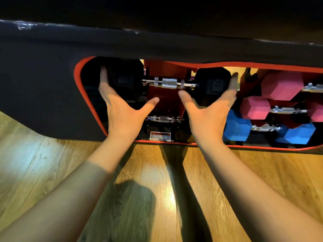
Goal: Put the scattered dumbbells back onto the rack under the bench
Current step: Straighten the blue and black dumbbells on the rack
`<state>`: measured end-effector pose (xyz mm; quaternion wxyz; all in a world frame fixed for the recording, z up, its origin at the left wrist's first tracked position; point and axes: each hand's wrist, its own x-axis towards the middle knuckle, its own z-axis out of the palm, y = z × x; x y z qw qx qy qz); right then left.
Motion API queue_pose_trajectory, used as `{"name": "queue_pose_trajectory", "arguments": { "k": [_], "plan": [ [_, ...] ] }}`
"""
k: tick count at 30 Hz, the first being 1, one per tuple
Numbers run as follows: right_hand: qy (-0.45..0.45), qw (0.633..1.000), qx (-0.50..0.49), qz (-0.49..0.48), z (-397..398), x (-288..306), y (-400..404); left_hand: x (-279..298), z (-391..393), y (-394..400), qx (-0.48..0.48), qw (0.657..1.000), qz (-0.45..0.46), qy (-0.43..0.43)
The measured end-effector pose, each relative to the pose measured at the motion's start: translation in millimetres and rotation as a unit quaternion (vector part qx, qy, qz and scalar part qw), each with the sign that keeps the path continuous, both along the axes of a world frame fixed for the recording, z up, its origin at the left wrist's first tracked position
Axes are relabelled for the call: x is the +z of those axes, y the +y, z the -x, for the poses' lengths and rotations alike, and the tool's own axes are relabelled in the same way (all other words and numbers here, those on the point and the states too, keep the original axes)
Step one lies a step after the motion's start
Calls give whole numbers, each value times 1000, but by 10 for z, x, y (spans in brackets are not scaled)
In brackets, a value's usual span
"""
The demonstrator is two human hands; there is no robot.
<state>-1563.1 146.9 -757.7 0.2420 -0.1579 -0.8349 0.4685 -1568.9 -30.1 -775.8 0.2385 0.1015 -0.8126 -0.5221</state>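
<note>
While both arms reach in from the wooden plank floor (52,154), the left hand (122,110) and right hand (208,112) are spread wide, fingers flat against the outer faces of the black-headed dumbbell with a knurled chrome handle (169,83), which sits on the upper tier of the red metal rack (162,98) beneath the black padded desk (157,44). Toward the rack's right end lie pink hexagonal dumbbells (281,85) above a blue hexagonal dumbbell (236,125).
</note>
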Motion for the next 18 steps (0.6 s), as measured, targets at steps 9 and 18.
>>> {"name": "queue_pose_trajectory", "arguments": {
  "k": [9,18],
  "plan": [
    [-117,988,-81,65,-108,-633,-34,-642,-124,-25,-4,995,2,-101],
    [-267,947,58,-168,-53,-872,18,-957,-61,-23,-21,966,191,-171]
  ]
}}
